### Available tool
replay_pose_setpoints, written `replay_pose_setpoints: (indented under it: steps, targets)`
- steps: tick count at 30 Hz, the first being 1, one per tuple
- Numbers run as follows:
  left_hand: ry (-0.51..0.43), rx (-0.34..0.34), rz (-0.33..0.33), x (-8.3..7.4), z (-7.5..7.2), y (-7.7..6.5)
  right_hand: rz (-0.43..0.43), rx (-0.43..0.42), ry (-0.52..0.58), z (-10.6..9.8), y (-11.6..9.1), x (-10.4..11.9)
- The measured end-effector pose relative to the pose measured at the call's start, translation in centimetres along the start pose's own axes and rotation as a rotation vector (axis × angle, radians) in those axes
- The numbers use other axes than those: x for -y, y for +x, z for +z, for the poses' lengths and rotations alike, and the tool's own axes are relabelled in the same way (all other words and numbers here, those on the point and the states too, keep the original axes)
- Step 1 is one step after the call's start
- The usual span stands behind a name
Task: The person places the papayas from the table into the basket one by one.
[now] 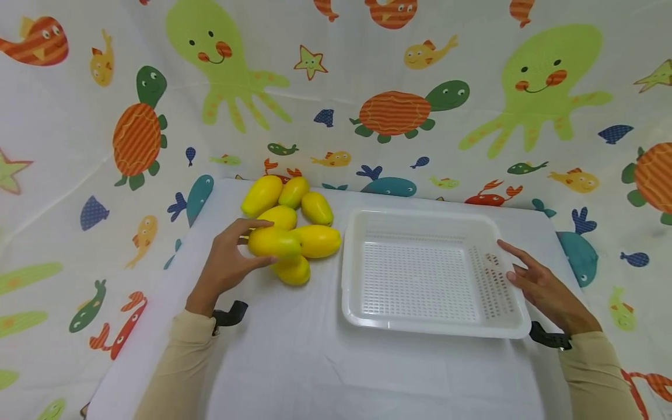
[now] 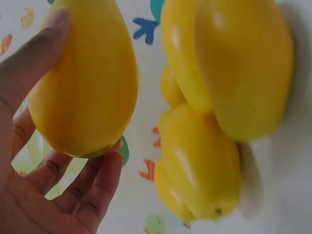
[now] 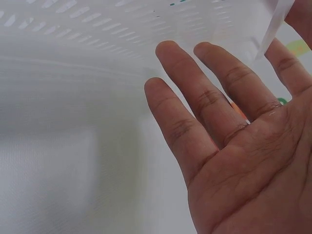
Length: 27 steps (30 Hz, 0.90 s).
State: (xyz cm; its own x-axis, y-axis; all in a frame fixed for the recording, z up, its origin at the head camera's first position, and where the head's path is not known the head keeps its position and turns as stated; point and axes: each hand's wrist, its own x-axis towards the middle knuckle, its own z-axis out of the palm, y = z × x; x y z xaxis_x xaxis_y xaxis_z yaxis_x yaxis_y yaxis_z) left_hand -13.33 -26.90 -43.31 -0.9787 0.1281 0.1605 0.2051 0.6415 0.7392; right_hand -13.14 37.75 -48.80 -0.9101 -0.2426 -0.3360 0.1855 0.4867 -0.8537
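My left hand (image 1: 228, 256) grips a yellow mango (image 1: 274, 242) between thumb and fingers, over the left edge of a group of similar fruit. In the left wrist view the thumb presses one side of that mango and the fingers curl behind and under its lower end. Other mangoes (image 2: 248, 68) lie beside it, close together on the table. At the right, my right hand (image 1: 546, 291) pinches the rim of a white plastic basket (image 1: 420, 329) with thumb and index finger. From the right wrist, its other fingers (image 3: 180, 126) show extended below the basket's perforated side.
A white cloth covers the table (image 1: 325, 373). Behind and beside it hangs a curtain (image 1: 336, 76) printed with sea animals. Several mangoes (image 1: 317, 208) lie left of the basket, some near the table's back edge. Only perforated plastic shows inside the basket.
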Motion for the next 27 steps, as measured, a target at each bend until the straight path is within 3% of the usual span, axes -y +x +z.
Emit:
replay_pose_setpoints:
  steps: [13,27]
  targets:
    - [-0.073,0.054,0.151,-4.1,4.4,4.0,0.001,0.005,0.018,0.1,0.3,-0.1]
    - [-0.104,0.13,0.249,-8.0,10.0,7.9,-0.024,0.002,0.049,0.0,0.1,-0.2]
